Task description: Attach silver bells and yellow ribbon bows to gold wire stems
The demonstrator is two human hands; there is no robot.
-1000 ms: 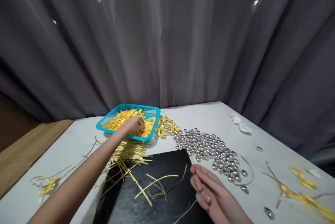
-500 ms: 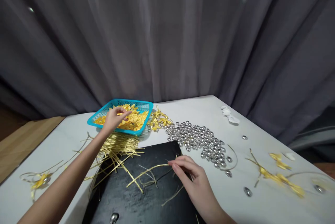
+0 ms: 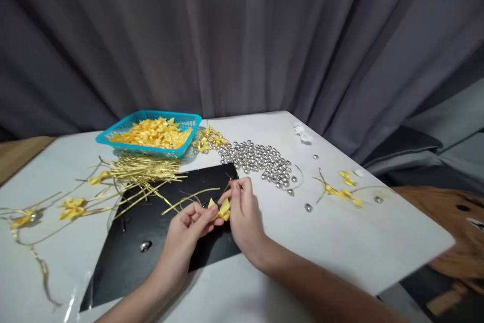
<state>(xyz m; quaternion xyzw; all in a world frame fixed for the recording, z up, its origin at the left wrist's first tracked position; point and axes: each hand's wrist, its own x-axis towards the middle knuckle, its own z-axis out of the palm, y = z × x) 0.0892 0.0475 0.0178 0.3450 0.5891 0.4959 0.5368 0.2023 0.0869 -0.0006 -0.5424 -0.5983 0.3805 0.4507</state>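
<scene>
Left hand [image 3: 185, 230]: had left basket [image 3: 174, 152], pinched bow [image 3: 225, 210].
Right hand [image 3: 245, 214]: curled beside it; could not tell its grip.
Bow: sat between hands, over board [image 3: 117, 268]; fetching looked done, two-handed handling begun.

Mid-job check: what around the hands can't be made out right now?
- Part of the yellow bow: head view, covered by the left hand.
- Whether the right hand grips a strand: head view, too small to tell.
- Part of the black board: head view, hidden by both hands.
</scene>
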